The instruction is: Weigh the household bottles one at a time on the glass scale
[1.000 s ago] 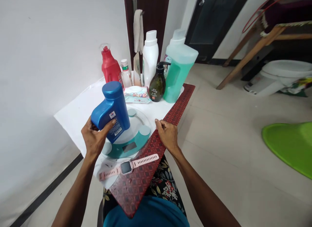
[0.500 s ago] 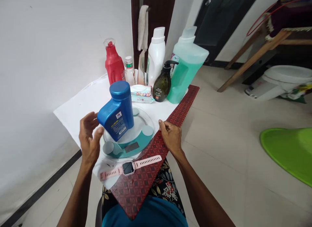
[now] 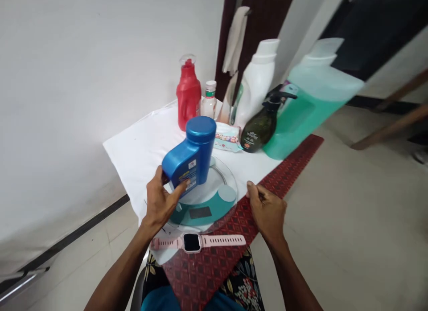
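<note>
My left hand [image 3: 163,197] is closed round the lower left side of a blue plastic bottle [image 3: 190,155], thumb across its label and fingers behind. The bottle is upright over a round glass scale [image 3: 222,219] with a teal band and a dark display; whether its base still touches the glass I cannot tell. On the red patterned mat [image 3: 214,266] at the table's right edge, my right hand [image 3: 267,210] rests in a loose fist, with nothing visible in it. A pink-strapped smartwatch [image 3: 192,243] lies flat in front of the scale.
Behind the scale stand a red bottle [image 3: 188,97], a small clear bottle [image 3: 209,101], a white bottle [image 3: 257,83], a dark pump bottle [image 3: 259,128] and a large green-liquid bottle [image 3: 301,115]. A wipes pack [image 3: 227,137] lies before them. A wall [image 3: 100,57] rises at left.
My left hand has gone from open beside the blue bottle to gripping it. The view has swung left, shifting everything rightward. My right hand stays in a fist by the table edge.
</note>
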Demonstrator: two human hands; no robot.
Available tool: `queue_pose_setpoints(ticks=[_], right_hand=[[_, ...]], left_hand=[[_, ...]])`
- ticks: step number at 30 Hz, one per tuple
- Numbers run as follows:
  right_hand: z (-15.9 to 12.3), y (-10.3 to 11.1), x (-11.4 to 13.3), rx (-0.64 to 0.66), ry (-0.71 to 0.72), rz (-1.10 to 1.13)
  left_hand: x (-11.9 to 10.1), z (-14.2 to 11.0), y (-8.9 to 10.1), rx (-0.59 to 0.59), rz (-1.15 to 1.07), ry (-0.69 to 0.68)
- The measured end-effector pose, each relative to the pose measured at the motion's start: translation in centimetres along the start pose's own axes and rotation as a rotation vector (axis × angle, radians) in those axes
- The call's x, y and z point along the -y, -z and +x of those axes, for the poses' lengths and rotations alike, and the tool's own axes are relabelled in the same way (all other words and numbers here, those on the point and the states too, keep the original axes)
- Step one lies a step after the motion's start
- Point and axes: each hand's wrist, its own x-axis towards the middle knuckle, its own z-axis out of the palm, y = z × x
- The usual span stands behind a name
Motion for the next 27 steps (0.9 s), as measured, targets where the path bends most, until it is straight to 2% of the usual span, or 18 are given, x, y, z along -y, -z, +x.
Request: queue_pose_setpoints(ticks=[3,5,7,10,13,16,18,22,27], right_hand=[[0.1,0.2,-0.1,0.012,-0.005,-0.012],[0.2,0.3,0.0,0.023,-0.020,-0.025],[0.2,0.3,0.2,0.031,-0.030,-0.038],[0.2,0.5,0.5,0.032,-0.036,-0.053],[0.4,0.6,0.6,0.031,-0.030,-0.067],[0.6,0.5,0.4,0.023,-0.028,-0.089],[0.8,0.4,0.2,0.016,-0.038,-0.107],[0.9,0.4,0.1,0.006,-0.034,-0.104],[1.0,0.4,0.6,0.005,-0.017,-0.073]], left_hand=[[-0.1,0.9,-0.1,-0.017,-0.083,0.045],[0.0,2.0,1.1,-0.053,-0.139,0.050],[0.5,4.0,2.9,-0.151,-0.149,0.022],[2.9,8.8,6.2,-0.327,-0.065,-0.056],[6.7,14.9,9.6,-0.461,0.094,-0.080],[10.1,20.3,12.5,-0.568,0.215,-0.003],[11.6,23.0,13.8,-0.627,0.270,0.050],[13.3,26.1,14.9,-0.675,0.348,0.116],[14.4,27.9,15.0,-0.683,0.431,0.214]])
